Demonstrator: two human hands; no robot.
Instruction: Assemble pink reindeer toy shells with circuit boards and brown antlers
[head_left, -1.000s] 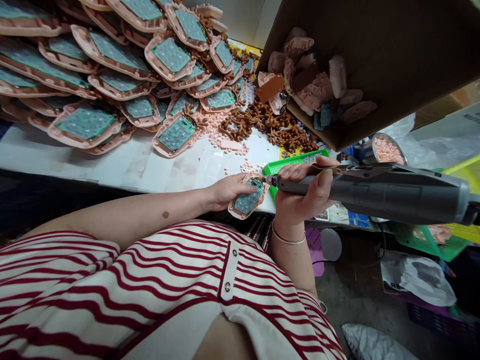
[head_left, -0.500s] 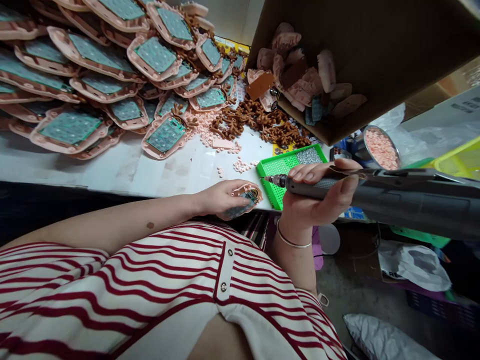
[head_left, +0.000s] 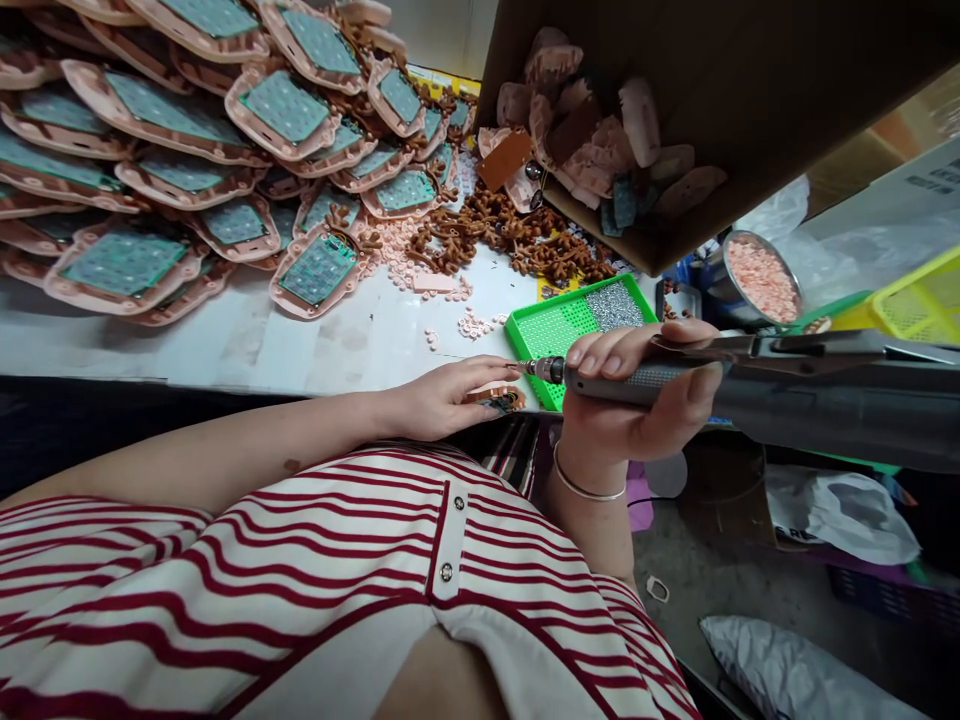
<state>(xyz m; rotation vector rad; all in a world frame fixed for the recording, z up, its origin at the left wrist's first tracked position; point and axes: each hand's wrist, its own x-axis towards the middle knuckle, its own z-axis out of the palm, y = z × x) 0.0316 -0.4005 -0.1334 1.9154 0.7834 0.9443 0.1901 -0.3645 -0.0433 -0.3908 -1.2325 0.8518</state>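
The left hand (head_left: 439, 402) grips the shell (head_left: 511, 398) at the tabletop's (head_left: 337, 352) edge (tilted, face mostly hidden). The right hand (head_left: 619, 415) grips the driver (head_left: 787, 405) level, presumably for steadiness; the tray (head_left: 544, 330) sits just beyond it, within reach.

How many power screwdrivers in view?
1: the grey power screwdriver, held in the right hand, bit pointing toward the left hand. Others may be hidden in the clutter.

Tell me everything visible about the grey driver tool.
The driver tool has a thick, plastic-looking grey body, a textured grip patch, a lever on top and a dark-and-silver chuck with a thin bit. The right hand grips it, bit pointing picture-left; its tip appears beside the left hand, contact unclear. The rear leaves the frame.
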